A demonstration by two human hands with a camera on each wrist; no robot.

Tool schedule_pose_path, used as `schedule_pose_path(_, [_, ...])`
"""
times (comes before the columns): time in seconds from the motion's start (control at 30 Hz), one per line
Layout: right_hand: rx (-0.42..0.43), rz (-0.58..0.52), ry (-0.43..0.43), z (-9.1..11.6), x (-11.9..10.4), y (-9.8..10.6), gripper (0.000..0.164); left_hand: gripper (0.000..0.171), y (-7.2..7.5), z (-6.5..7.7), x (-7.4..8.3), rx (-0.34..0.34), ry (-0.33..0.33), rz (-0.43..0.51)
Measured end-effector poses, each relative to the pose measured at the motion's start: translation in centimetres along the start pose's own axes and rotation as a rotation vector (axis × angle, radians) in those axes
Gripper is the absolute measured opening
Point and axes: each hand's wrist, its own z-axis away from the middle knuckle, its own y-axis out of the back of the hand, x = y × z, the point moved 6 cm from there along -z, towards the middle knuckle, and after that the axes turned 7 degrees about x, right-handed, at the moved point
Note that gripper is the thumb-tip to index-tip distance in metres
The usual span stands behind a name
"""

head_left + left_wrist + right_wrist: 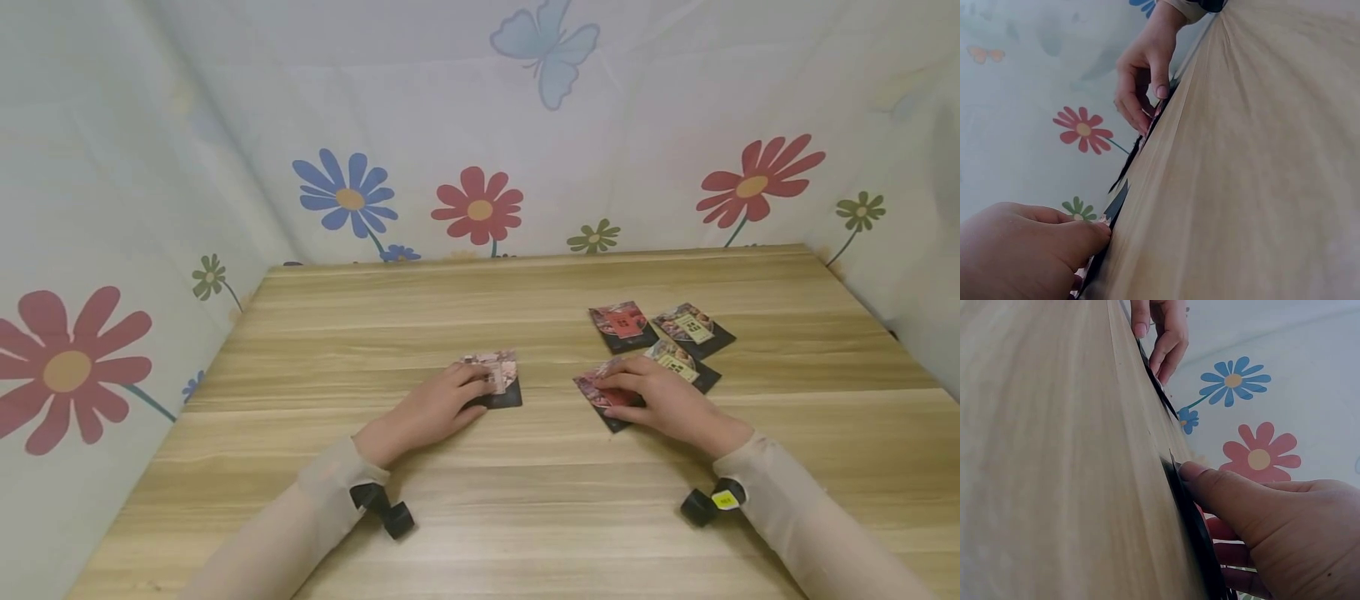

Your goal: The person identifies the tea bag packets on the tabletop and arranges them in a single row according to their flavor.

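Observation:
In the head view my left hand (438,408) holds a small flat printed packet (512,393) with a pale label and black lower part, thumb at its lower edge and fingers over its face. My right hand (667,396) grips a red-labelled packet (592,390) at the right, covering much of its face. Close up in the right wrist view, the right thumb is at the edge of the dark packet (1188,515). The left wrist view shows the left thumb against its packet (1116,203). Both packets are low over the wooden tabletop.
Beyond my right hand lie a red-labelled packet (622,325) and a yellow-labelled packet (693,327). Another yellow-labelled packet (705,377) lies partly behind that hand. A flower-printed cloth (645,125) hangs behind the wooden table (375,308) and along its sides.

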Motion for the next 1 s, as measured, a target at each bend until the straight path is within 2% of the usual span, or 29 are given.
schedule_pose_path(0.3, [-0.001,0.001,-0.002,0.1,0.1,-0.1,0.036,0.032,0.1,0.7,-0.2,0.038,-0.038,-0.033])
schedule_pose_path(0.77, [0.023,0.011,0.036,-0.1,-0.4,-0.4,0.036,0.031,0.2,1.7,-0.4,0.080,-0.018,-0.016])
schedule_pose_path(1.0, [0.017,0.036,0.023,-0.1,-0.4,-0.5,0.036,0.032,-0.1,1.5,-0.5,0.064,-0.011,-0.016])
